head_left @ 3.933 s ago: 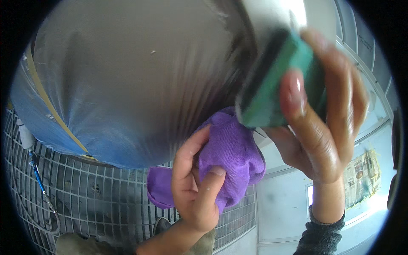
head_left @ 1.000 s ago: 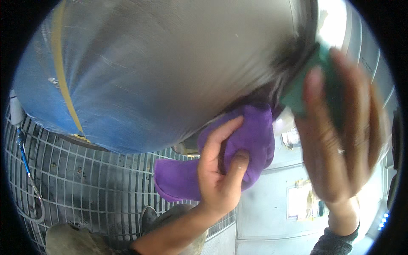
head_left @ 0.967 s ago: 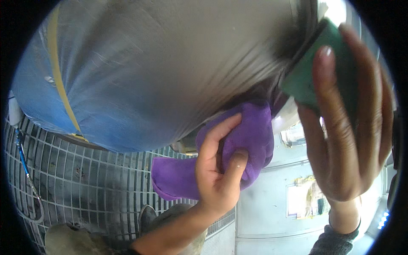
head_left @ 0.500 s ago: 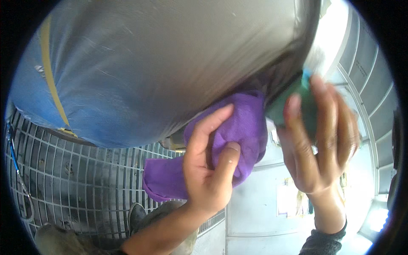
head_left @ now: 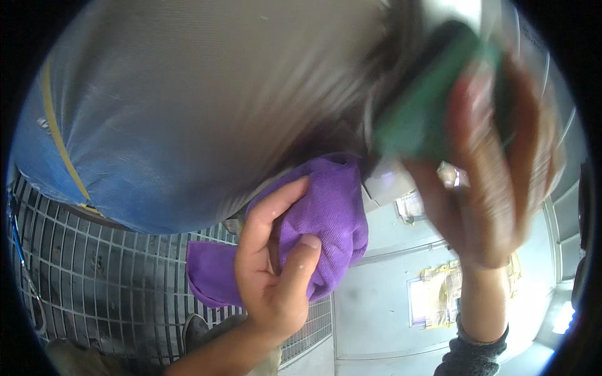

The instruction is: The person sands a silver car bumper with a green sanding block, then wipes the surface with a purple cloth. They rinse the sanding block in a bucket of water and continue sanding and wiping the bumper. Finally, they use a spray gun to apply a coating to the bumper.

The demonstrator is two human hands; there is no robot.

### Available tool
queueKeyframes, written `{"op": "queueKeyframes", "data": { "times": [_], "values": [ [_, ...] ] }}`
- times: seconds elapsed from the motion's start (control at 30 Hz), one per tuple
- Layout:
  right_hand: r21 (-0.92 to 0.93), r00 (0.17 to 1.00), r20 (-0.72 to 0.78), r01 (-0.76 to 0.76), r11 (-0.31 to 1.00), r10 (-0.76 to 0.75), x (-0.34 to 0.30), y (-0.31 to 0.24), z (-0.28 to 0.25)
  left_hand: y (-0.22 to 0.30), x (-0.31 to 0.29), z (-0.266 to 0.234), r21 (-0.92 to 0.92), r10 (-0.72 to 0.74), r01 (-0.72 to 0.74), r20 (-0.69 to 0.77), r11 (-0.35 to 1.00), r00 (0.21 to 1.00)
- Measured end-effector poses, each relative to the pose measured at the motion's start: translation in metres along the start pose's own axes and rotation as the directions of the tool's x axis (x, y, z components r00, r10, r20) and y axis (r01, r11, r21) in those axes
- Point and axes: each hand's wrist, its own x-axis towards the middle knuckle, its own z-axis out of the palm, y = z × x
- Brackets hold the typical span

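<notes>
My left hand point(head_left: 276, 269) is closed on a bunched purple cloth point(head_left: 335, 229), thumb on top and index finger along its upper side. A loose end of the cloth hangs out to the left. My right hand point(head_left: 486, 182), blurred by motion, grips a green block-like pad point(head_left: 420, 113) between thumb and fingers. The pad is against or just off the right edge of a large rounded body wrapped in thin plastic sheeting point(head_left: 207, 113); I cannot tell whether they touch. The cloth lies close under the sheeting's lower edge.
A yellow tape strip point(head_left: 59, 131) runs down the sheeting's left side. Below lies a metal grating floor point(head_left: 138, 276), with my shoe point(head_left: 195, 332) on it. A blue-and-metal rod or hook point(head_left: 22, 257) is at the far left. Papers point(head_left: 439, 294) are taped to a pale wall panel.
My right hand and the green pad have moved up, and the pad shows more fully. My left hand and the purple cloth sit slightly lower and further left.
</notes>
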Motion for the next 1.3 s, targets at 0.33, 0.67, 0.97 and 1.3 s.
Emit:
{"op": "queueKeyframes", "data": {
  "times": [0.33,0.67,0.97,1.3],
  "values": [
    [0.183,0.802,-0.041,-0.58,0.794,0.595,-0.079,-0.044,-0.018,0.022,0.012,0.007,0.389,0.379,-0.412,0.162,0.824,0.911],
    [0.334,0.572,0.097,-0.79,0.515,0.814,-0.159,-0.15,-0.006,0.092,0.076,0.054,0.673,0.411,-0.687,0.727,-0.274,0.55],
    [0.534,0.553,0.173,-0.748,0.394,0.815,-0.182,-0.211,0.01,0.05,0.049,0.04,0.682,-0.129,-0.724,0.731,0.106,0.67],
    [0.601,0.486,0.295,-0.764,0.236,0.822,-0.206,-0.27,0.014,0.073,0.028,0.029,0.817,0.091,-0.484,0.481,0.313,0.872]
  ]
}}
